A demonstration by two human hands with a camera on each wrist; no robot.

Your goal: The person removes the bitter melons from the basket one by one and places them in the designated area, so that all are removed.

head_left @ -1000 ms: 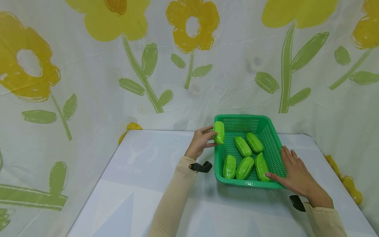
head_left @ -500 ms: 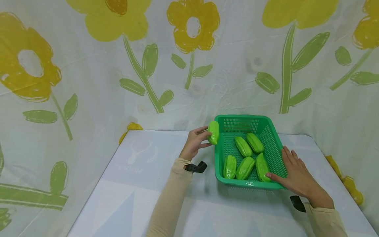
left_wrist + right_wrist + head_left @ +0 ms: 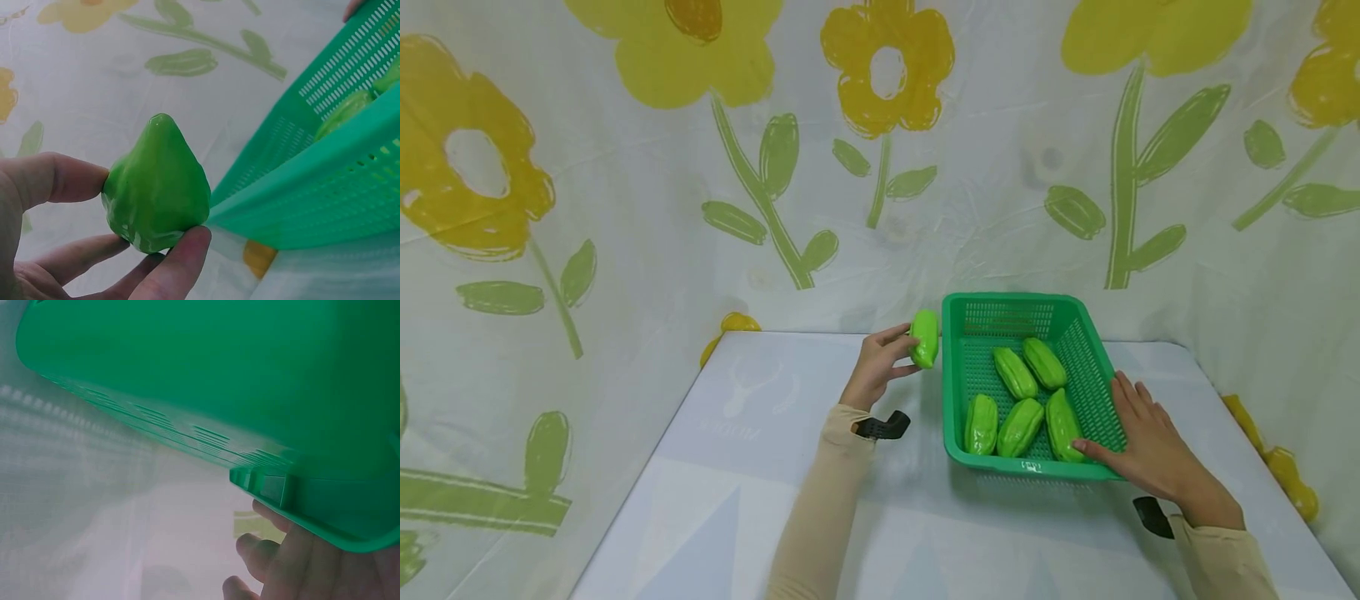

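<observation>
My left hand (image 3: pixel 872 367) pinches a glossy green, ribbed gourd (image 3: pixel 924 339) between thumb and fingers, just outside the left side of a green plastic basket (image 3: pixel 951 400). Close up in the left wrist view, the gourd (image 3: pixel 157 187) points its narrow tip upward. Several similar gourds (image 3: pixel 1015 372) lie apart on the basket floor. On the basket's right rim rests my right hand (image 3: pixel 1165 458), fingers extended along the outside and thumb over the edge. The right wrist view shows its fingers (image 3: pixel 294 562) below the basket's rim, partly hidden by it.
A white table (image 3: pixel 715 483) with pale blue printed shapes carries the basket at its right half. Behind it hangs a white cloth (image 3: pixel 985 233) printed with yellow flowers and green leaves. Black wrist straps with cameras (image 3: pixel 883 426) sit on both wrists.
My left hand has carried the gourd leftward, from over the basket's left rim to outside it. The right hand and the basket have stayed in place.
</observation>
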